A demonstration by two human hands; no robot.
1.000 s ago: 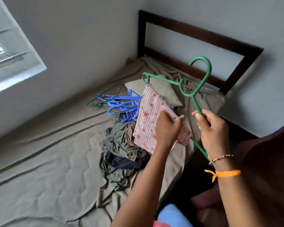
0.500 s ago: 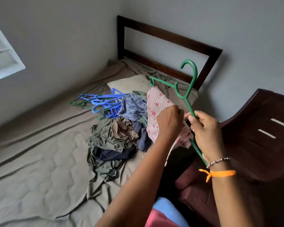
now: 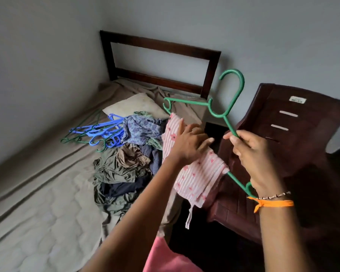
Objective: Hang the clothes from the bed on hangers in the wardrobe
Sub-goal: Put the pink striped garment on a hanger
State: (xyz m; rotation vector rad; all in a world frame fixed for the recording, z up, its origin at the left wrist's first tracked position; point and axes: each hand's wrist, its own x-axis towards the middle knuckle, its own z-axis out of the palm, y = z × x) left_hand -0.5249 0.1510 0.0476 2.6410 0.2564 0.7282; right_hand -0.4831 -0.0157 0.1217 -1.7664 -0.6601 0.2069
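A green plastic hanger [image 3: 232, 101] is held up, tilted, above the bed's right edge. My right hand [image 3: 257, 160] grips its sloping arm just below the hook. A pink striped garment with a flower print [image 3: 198, 177] is draped over the hanger. My left hand [image 3: 188, 144] lies on top of that garment with its fingers stretched out. A heap of clothes [image 3: 122, 167] in olive, brown, navy and blue print lies on the bed [image 3: 37, 203]. No wardrobe is in view.
Several blue and green hangers [image 3: 98, 132] lie tangled by the pillow [image 3: 130, 105] near the wall. A dark wooden headboard [image 3: 159, 46] stands at the bed's far end. A dark red plastic chair [image 3: 294, 138] stands close on the right, under my right hand.
The view has swung right, bringing the chair into sight. My left hand has gone from pinching the pink garment to lying flat on it. The hanger stays in my right hand.
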